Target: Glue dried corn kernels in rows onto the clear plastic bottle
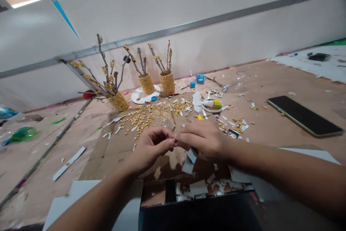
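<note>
My left hand (152,148) is closed in a pinch, its thumb and fingertips on a tiny yellowish piece that looks like a corn kernel (173,139). The fingertips of my right hand (204,138) meet it there, with the palm turned down. Under the right palm hangs a bent strip of white card (189,164), with a bit of yellow beside it; how it is held is hidden. Loose corn kernels (142,119) and paper scraps lie on the cardboard (98,153) just beyond both hands.
Three kernel-covered pots with twigs (118,101) (146,84) (167,83) stand at the back, one on a white disc (135,97). A glue bottle (214,103) lies beyond my right hand. A phone (305,115) lies far right, plastic bottles (23,134) at left.
</note>
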{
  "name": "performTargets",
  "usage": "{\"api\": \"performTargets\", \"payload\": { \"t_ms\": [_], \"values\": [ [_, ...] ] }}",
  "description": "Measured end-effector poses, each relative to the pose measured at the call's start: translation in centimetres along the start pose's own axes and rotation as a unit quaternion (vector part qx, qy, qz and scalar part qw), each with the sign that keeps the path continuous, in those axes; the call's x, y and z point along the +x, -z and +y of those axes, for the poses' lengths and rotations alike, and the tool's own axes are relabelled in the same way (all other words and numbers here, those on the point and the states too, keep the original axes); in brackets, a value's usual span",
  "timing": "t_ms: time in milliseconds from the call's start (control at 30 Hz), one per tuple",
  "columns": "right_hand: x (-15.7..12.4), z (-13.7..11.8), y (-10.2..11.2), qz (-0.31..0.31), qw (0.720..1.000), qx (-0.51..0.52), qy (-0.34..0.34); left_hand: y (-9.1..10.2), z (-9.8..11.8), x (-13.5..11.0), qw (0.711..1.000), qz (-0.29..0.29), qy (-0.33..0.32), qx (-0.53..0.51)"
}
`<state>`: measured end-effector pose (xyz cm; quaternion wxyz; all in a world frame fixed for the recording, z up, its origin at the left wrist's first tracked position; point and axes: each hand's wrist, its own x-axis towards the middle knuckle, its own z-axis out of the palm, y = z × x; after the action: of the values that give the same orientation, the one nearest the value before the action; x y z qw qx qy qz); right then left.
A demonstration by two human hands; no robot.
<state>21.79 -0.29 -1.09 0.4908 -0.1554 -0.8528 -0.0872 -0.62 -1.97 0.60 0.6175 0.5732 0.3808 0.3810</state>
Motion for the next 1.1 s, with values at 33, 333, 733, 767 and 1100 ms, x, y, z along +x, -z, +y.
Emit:
{"api": "performTargets", "payload": {
  "t_ms": [33,333,733,767,1100],
  "values": [
    [0.2,-0.1,0.1,-0.008,1.0,-0.012,-0.025,-0.1,-0.2,-0.1,1.0,0.007,-0.002,-0.015],
    [0.9,-1.5,0.4,-0.103,0.99,-0.012,-0.098,-0.9,-1.2,-1.4,0.995,0.042,-0.034,-0.082],
    [1.0,-2.1,0.5,-0.119,0.987,0.001,-0.106,-1.6,0.1,-1.9,0.99,0.067,-0.113,0.046],
    [1.0,-2.1,0.5,-0.118,0.988,0.001,-0.103,-1.6,0.3,-1.9,0.988,0.071,-0.121,0.062],
    [1.0,-0.5,1.1,-0.017,0.981,-0.023,-0.194,-1.0,-0.7,-2.2,0.997,0.018,-0.076,-0.013]
  ]
}}
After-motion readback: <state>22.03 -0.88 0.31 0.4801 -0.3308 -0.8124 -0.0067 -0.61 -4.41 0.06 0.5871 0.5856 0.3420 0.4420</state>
